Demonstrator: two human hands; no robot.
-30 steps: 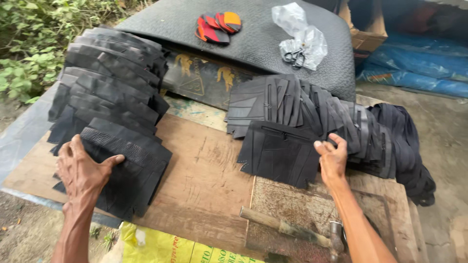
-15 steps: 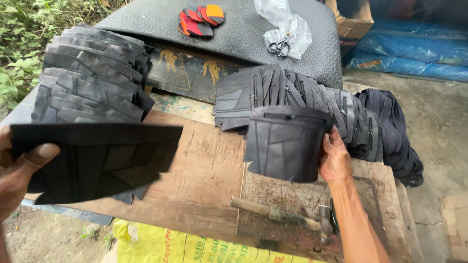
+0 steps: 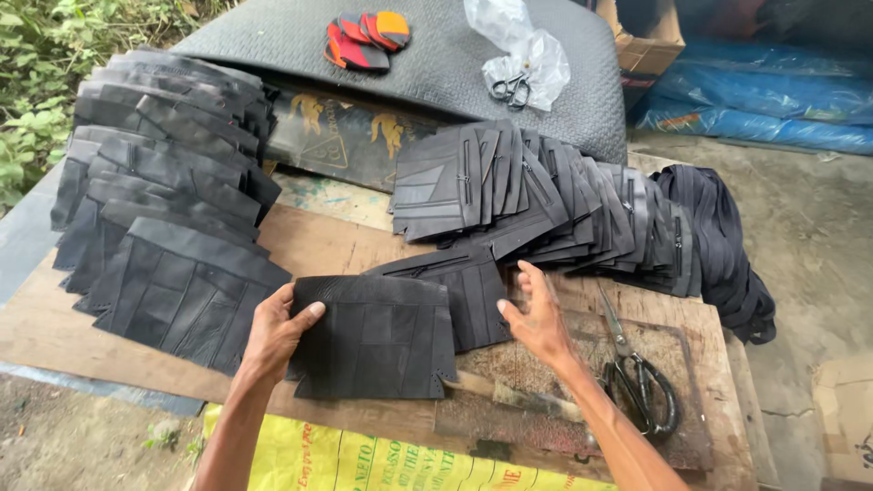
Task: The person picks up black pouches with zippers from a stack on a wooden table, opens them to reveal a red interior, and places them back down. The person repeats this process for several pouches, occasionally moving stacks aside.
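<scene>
Head view: black panel (image 3: 377, 338) flat on table (image 3: 318, 245), long axis L–R.
L hand (image 3: 273, 335): grip pinching panel's left edge.
R hand (image 3: 538, 318): grip spread, just right of panel, not touching.
Nearer: L.

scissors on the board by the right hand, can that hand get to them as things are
Probably yes. The black-handled scissors lie uncovered on the wooden board just beside the right hand, which is open and holds nothing; nothing lies between them.

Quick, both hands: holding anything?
Left hand: gripping the edge of the black panel.
Right hand: open, holding nothing, beside that panel.
</scene>
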